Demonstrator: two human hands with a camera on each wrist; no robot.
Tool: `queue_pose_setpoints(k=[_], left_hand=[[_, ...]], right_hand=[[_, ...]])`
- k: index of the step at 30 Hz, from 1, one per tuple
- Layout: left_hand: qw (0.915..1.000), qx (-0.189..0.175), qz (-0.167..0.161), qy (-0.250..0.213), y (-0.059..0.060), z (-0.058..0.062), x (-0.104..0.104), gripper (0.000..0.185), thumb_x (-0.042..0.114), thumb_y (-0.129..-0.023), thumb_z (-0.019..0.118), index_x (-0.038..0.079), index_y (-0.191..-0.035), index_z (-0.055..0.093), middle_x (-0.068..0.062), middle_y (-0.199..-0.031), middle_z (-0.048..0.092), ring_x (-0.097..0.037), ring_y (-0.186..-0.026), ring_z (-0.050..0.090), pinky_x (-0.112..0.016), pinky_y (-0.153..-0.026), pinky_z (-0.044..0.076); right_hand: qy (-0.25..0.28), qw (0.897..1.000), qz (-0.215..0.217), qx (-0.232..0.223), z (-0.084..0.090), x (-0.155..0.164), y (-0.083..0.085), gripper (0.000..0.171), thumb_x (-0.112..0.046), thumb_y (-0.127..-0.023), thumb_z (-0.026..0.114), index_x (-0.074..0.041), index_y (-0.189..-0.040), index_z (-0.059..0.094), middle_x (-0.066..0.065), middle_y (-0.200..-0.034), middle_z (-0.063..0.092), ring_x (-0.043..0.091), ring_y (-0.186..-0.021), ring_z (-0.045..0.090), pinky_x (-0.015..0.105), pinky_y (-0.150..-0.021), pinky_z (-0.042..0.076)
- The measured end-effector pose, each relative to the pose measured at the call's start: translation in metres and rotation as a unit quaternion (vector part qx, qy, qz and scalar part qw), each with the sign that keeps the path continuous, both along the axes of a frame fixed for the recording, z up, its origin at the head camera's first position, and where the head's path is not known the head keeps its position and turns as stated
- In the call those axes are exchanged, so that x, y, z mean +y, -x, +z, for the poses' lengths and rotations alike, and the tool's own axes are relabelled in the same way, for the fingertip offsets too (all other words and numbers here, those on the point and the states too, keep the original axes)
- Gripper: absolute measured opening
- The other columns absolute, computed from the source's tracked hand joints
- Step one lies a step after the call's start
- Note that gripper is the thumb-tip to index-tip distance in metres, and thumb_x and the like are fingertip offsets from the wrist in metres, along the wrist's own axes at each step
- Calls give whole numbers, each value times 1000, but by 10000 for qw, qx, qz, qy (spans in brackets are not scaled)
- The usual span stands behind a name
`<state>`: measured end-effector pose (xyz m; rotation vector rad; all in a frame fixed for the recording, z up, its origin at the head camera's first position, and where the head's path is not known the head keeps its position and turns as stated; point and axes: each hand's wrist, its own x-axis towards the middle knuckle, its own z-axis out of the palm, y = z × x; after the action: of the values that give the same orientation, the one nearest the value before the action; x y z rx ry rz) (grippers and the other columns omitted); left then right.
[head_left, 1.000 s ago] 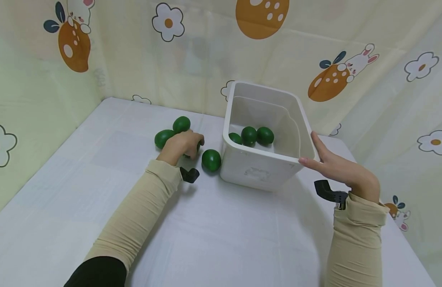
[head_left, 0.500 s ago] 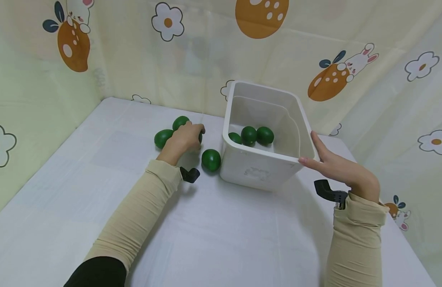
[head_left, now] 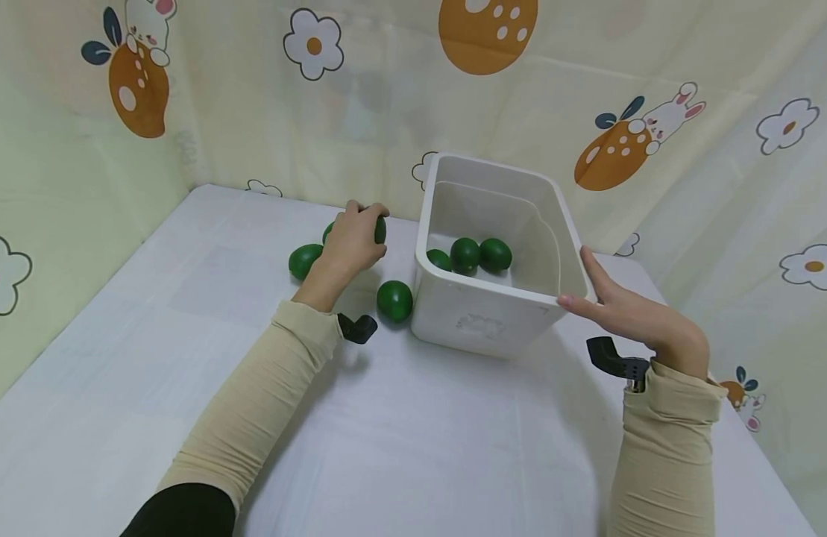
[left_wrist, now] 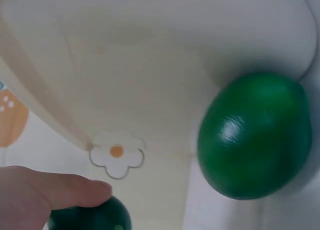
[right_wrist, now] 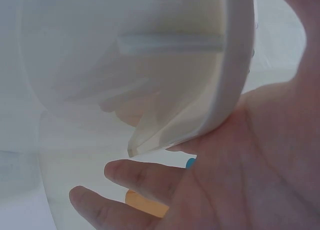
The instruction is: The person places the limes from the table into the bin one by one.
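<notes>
My left hand grips a dark green egg-shaped fruit and holds it just above the table, left of the white plastic bin. In the left wrist view a fingertip lies over that fruit. Two more green fruits lie on the table by the hand, and a sliver of a third shows behind it. Three green fruits sit in the bin. My right hand presses flat against the bin's right wall, fingers straight under the rim.
The white table is closed in at the back and both sides by a cream cloth printed with flowers and rabbits. A large green fruit lies near the back cloth in the left wrist view.
My left hand has closed round a fruit on the table and lifted it up and toward the back. The right hand and the bin have stayed put.
</notes>
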<state>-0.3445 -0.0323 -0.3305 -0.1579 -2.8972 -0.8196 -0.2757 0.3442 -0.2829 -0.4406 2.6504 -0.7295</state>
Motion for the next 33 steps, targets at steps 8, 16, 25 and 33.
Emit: queue_pose_setpoints(k=[8, 16, 25, 33], left_hand=[[9981, 553, 116, -260, -9, 18, 8, 56, 22, -87, 66, 24, -139, 45, -16, -145, 35, -35, -122, 46, -52, -89, 50], [9965, 772, -103, -296, -22, 32, 16, 55, 23, -88, 66, 25, -139, 45, -13, -147, 34, -33, -124, 45, -49, -93, 49], [9828, 1729, -487, -425, -30, 38, 26, 55, 22, -88, 66, 25, -138, 46, -11, -146, 34, -30, -128, 43, -40, -100, 47], [9270, 3301, -1492, -974, -36, 32, 50, 49, 17, -86, 67, 20, -132, 51, -13, -141, 37, -27, -128, 43, -33, -102, 45]], right_hand=[[9, 10000, 31, -25, 0, 1, 1, 88, -46, -97, 43, -32, -144, -29, 2, -156, -26, 45, -144, -7, 76, -98, 16], [7, 10000, -50, 81, 1, -1, -2, 87, -48, -97, 44, -34, -145, -27, -2, -157, -24, 41, -145, -5, 74, -102, 13], [0, 10000, -42, 67, 1, -1, 0, 87, -48, -97, 44, -34, -145, -27, -3, -157, -24, 40, -145, -6, 74, -102, 12], [43, 10000, 17, 55, 0, -1, 2, 87, -46, -97, 44, -33, -145, -28, 4, -158, -23, 46, -143, -2, 77, -97, 18]])
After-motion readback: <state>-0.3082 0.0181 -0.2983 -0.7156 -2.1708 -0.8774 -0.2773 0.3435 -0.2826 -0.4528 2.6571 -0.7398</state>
